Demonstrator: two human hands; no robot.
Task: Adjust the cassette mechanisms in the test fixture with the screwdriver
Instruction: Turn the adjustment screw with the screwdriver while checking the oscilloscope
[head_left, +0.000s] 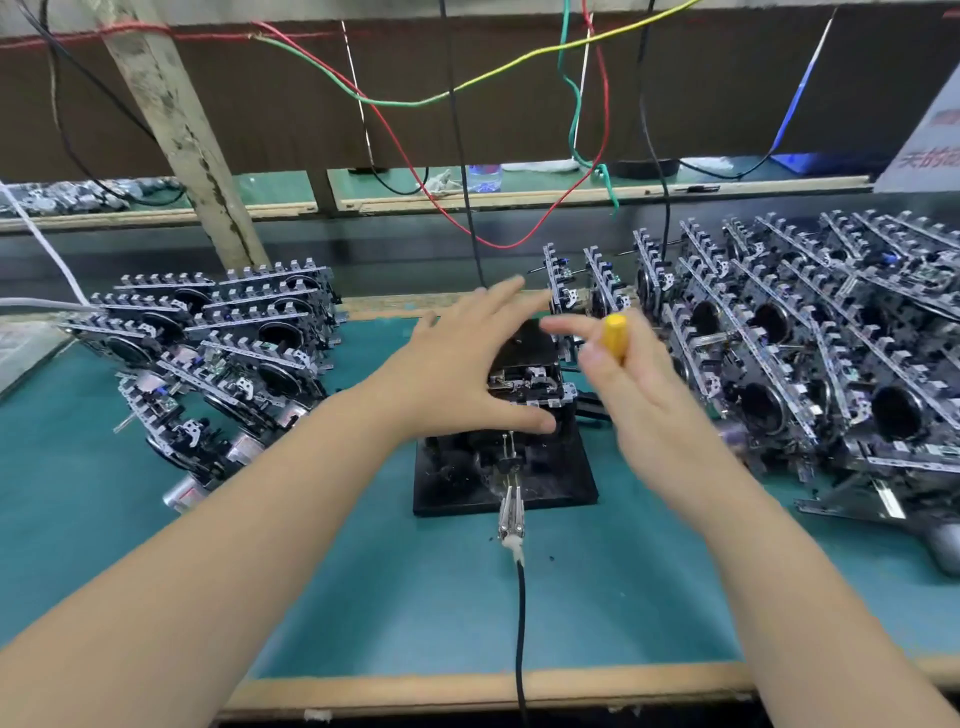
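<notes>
A black test fixture (550, 483) stands on the green mat at centre, with a cassette mechanism (530, 382) seated in its top. My left hand (457, 369) spreads over the mechanism, fingers straight, thumb at its front edge. My right hand (631, 384) is just right of the fixture and grips a yellow-handled screwdriver (614, 335); only the handle's top shows above the fingers. The blade is hidden behind the hand.
A pile of cassette mechanisms (223, 353) lies left of the fixture, and a larger stack (810, 343) fills the right side. A black cable (521, 623) with a metal clip runs from the fixture to the front edge. Coloured wires (467, 83) hang above the bench.
</notes>
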